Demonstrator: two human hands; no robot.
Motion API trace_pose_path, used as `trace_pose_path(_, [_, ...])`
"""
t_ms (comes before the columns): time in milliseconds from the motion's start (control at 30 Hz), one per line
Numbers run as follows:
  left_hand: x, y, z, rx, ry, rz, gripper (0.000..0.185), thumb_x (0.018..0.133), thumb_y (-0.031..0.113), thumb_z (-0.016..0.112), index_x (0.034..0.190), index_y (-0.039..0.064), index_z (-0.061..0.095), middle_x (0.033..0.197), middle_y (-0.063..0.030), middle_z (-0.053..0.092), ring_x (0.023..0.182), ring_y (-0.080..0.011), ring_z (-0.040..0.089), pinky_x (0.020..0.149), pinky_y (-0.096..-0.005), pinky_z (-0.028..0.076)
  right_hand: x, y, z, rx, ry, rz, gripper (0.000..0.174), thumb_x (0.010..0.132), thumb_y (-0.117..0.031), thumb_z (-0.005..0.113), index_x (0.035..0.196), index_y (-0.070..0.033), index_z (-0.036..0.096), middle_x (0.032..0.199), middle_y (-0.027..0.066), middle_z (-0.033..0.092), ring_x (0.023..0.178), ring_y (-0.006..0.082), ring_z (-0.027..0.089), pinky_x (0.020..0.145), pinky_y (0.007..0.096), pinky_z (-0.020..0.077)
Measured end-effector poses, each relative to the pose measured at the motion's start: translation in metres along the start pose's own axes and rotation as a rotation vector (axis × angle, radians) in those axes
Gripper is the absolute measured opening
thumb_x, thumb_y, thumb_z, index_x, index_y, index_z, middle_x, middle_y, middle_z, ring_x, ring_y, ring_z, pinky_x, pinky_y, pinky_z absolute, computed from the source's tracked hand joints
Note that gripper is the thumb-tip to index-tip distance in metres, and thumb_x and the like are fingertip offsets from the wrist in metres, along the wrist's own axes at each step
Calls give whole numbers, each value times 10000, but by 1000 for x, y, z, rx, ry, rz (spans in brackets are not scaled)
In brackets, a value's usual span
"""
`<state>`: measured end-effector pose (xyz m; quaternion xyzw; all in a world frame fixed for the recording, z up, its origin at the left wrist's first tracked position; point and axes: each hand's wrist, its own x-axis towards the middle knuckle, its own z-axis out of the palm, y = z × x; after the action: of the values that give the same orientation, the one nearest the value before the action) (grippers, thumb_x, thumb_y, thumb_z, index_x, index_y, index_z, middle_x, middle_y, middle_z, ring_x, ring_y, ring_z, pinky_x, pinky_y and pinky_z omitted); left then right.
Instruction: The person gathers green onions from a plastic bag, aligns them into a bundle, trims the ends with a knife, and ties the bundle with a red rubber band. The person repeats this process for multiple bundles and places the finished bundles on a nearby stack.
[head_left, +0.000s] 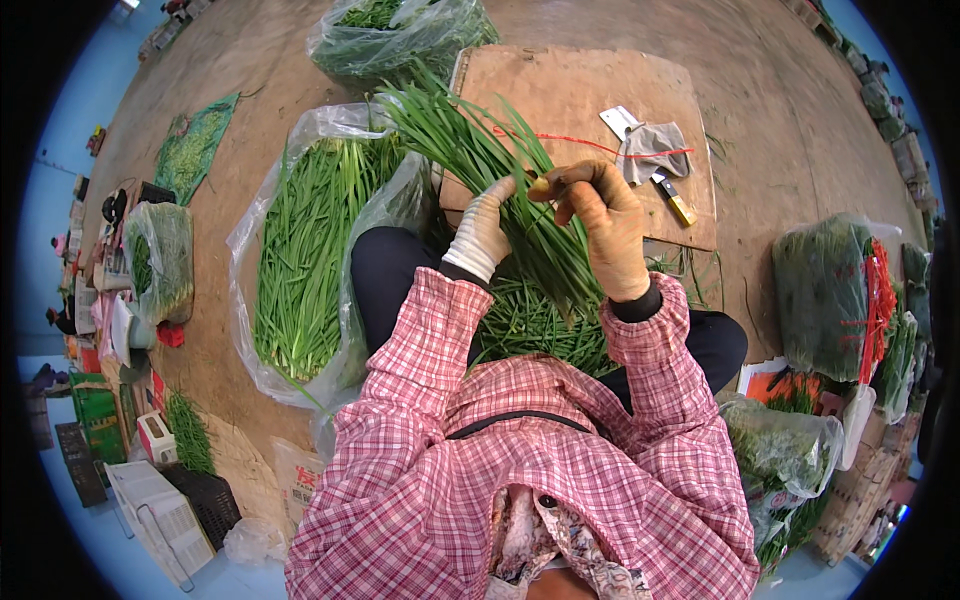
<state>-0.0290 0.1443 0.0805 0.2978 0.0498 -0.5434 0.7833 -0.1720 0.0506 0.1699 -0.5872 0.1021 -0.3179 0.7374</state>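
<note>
My gloved left hand (484, 229) is wrapped around a bunch of long flat green leaves, which look like garlic chives (457, 142). The bunch slants from the upper left down toward my lap. Beside it, my gloved right hand (600, 217) has its thumb and fingers bent together at the bunch's edge; whether a leaf is pinched there is hard to tell. More cut greens (540, 330) lie in my lap under both hands. On the wooden board (555, 82) before me are a red tie strip (585, 140), a grey cloth (652, 154), a white card (619, 120) and a knife with a yellow handle (681, 210).
An open plastic bag of chives (300, 262) stands by my left knee, with another bag (405, 45) behind it. At the right sit a wrapped bundle (821, 300), red strips (877, 307) and a bagged bundle (787, 442). Crates (199, 502) are at lower left.
</note>
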Motion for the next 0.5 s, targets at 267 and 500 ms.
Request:
trace_pose_path(267, [28,35,-11,-177,230,236,241,871,158,761,1085,68,698,1093,-111,717,1009,-305,684,930,-538,556,-76,-66,-53,254,10,61,261,994,-236,632,1010,3,528,722,99,584,562,209,587,473,311,472])
trace_pose_path(500, [19,64,-30,-170,203,240,343,916,255,722,1201,73,663,1170,-105,693,1066,-309,652,991,-512,521,-107,-67,-112,-1329,-74,331,295,914,-184,690,1127,21,681,978,138,732,913,269,702,813,355,536])
